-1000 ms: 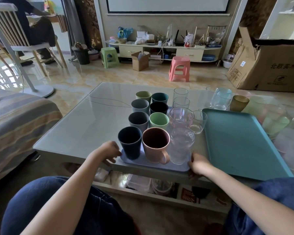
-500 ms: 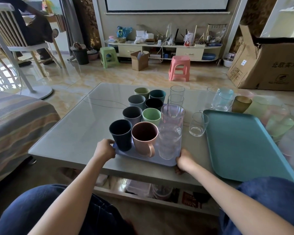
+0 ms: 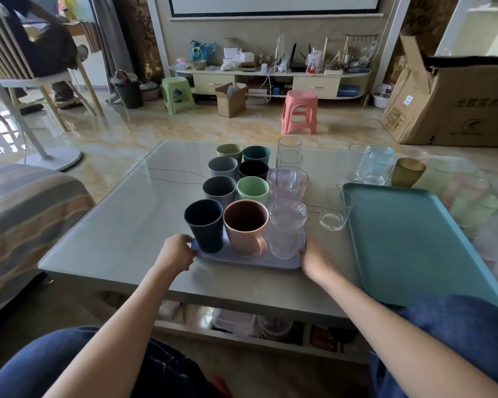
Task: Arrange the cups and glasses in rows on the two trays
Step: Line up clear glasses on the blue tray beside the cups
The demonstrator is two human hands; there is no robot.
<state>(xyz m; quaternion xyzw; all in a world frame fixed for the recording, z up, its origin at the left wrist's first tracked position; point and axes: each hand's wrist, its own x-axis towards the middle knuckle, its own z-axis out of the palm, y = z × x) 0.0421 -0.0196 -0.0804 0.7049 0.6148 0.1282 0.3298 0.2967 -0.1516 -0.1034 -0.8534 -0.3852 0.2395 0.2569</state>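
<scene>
A lilac tray (image 3: 250, 261) near the table's front edge carries three rows: dark and grey cups on the left, a pink mug (image 3: 246, 228) and green and dark cups in the middle, clear glasses (image 3: 286, 229) on the right. My left hand (image 3: 177, 251) grips the tray's near left corner and my right hand (image 3: 314, 258) grips its near right corner. A teal tray (image 3: 408, 242) lies bare to the right. One small clear glass (image 3: 335, 209) stands between the two trays.
Several loose glasses stand behind and right of the teal tray, among them a blue one (image 3: 377, 165) and an amber one (image 3: 407, 172). A striped sofa (image 3: 20, 219) is at the left. A pink stool (image 3: 299, 112) stands beyond the table.
Both hands have slid the lilac tray with its cups to the left and farther onto the table, away from the teal tray. The small clear glass stayed behind between the trays.
</scene>
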